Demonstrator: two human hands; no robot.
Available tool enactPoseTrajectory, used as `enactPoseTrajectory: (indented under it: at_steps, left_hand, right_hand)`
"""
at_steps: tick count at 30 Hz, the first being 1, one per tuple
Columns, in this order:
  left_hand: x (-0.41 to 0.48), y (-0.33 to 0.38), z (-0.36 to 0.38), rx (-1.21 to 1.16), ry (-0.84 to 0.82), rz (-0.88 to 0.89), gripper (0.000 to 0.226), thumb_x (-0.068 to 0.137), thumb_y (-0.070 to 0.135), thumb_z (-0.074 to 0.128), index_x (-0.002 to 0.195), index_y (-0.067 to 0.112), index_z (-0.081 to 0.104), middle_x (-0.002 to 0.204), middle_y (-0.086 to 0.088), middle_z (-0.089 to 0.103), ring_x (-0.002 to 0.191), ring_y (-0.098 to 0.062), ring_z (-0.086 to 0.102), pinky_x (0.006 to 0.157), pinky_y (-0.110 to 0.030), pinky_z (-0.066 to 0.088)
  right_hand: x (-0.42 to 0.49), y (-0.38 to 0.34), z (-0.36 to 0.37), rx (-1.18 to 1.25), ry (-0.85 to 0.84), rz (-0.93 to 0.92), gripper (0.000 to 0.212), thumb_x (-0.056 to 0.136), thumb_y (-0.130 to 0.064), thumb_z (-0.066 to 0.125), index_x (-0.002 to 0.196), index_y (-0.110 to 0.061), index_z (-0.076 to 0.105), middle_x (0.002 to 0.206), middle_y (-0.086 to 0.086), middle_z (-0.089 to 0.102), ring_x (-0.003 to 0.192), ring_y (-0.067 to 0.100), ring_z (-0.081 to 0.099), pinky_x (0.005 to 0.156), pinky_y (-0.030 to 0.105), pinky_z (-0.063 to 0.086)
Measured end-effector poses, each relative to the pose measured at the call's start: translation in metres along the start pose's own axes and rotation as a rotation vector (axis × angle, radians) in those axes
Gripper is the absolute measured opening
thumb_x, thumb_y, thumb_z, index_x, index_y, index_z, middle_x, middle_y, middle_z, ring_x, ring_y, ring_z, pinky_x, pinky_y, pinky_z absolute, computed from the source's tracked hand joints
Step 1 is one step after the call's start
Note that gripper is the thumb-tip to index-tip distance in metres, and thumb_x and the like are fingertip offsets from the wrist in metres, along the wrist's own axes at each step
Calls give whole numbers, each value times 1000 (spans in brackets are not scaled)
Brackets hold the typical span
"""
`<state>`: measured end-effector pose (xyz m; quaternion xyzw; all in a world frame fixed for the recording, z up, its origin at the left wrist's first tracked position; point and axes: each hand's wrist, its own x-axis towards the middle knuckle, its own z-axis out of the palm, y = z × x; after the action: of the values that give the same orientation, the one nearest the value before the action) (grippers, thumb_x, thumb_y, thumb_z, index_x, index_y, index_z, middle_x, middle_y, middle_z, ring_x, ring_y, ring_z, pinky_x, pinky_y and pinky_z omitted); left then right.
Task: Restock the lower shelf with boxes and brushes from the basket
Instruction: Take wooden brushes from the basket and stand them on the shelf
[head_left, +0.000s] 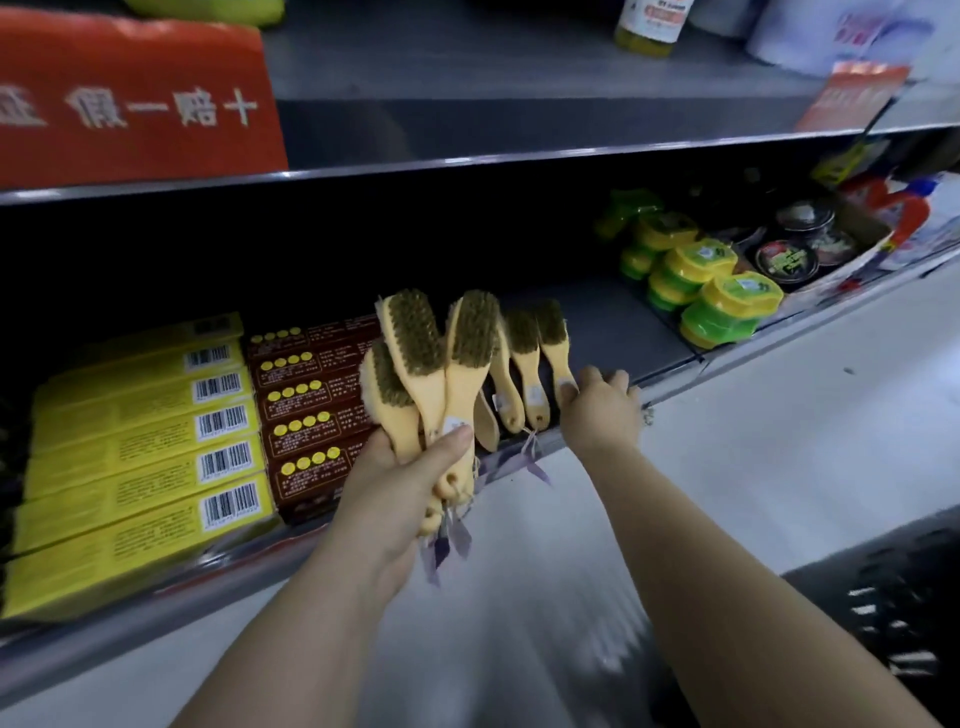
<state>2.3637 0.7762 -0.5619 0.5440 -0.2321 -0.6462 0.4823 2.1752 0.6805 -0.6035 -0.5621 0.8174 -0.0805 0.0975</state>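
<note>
Partly seen at the lower right edge is a black perforated basket; its contents cannot be made out. Above the pale floor, a bundle of wooden brushes is gripped by the left hand, the fingers clamped round the handles, the bristle heads fanned upward and purple tags hanging below the fist. The right hand is laid at the front lip of the lower shelf, its thumb and fingers closed on the handle of the rightmost brush in a short row of shelved brushes, which are laid side by side with bristles toward the back. Left of that row, brown boxes are stacked flat, and yellow boxes with barcodes are stacked beside them, further left. Right of a bare stretch of shelf, green-and-yellow plastic tubs are piled in a slanting line, and round dark tins are held in an open cardboard tray. A red sign is set on the upper shelf.
</note>
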Motion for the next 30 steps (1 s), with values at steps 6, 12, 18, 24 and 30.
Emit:
enactPoseTrajectory:
  at_steps: [6, 12, 18, 24, 30]
  left_hand:
    - [1, 10, -12, 25, 68, 48, 37, 73, 20, 78, 106, 21, 63, 88, -1, 73, 69, -10, 64, 58, -21, 49]
    - [-2, 14, -16, 152, 108, 153, 37, 74, 15, 77, 107, 20, 60, 83, 2, 69, 60, -2, 64, 43, -16, 44]
    - [1, 12, -20, 116, 136, 66, 17, 88, 20, 63, 105, 23, 62, 88, 2, 70, 68, -10, 63, 46, -21, 43]
    - [5, 8, -18, 95, 91, 18, 19, 90, 12, 59, 106, 22, 60, 103, -8, 70, 89, -27, 63, 65, -30, 46]
    - [4, 8, -15, 90, 4, 22, 16, 90, 9, 59, 88, 24, 63, 75, 8, 74, 74, -24, 55, 60, -29, 34]
  right_hand:
    - [-65, -56, -33, 994, -497, -169, 34, 92, -44, 49, 77, -20, 68, 75, -3, 65, 76, 16, 60, 75, 35, 50]
    - [-80, -67, -41, 1136, -772, -232, 20, 93, -17, 55, 74, -11, 53, 70, 4, 58, 73, 19, 58, 69, 28, 53]
    - [-35, -33, -27, 1377, -368, 234, 19, 96, -19, 41, 93, -7, 55, 57, 2, 62, 50, 15, 58, 55, 29, 52]
    - [21, 10, -22, 1089, -123, 355, 13, 84, -7, 40, 78, -10, 52, 65, 6, 50, 54, 20, 46, 50, 26, 36]
    - [47, 23, -14, 486, -90, 169, 24, 95, -25, 47, 87, -5, 59, 76, 14, 58, 73, 30, 51, 61, 33, 38]
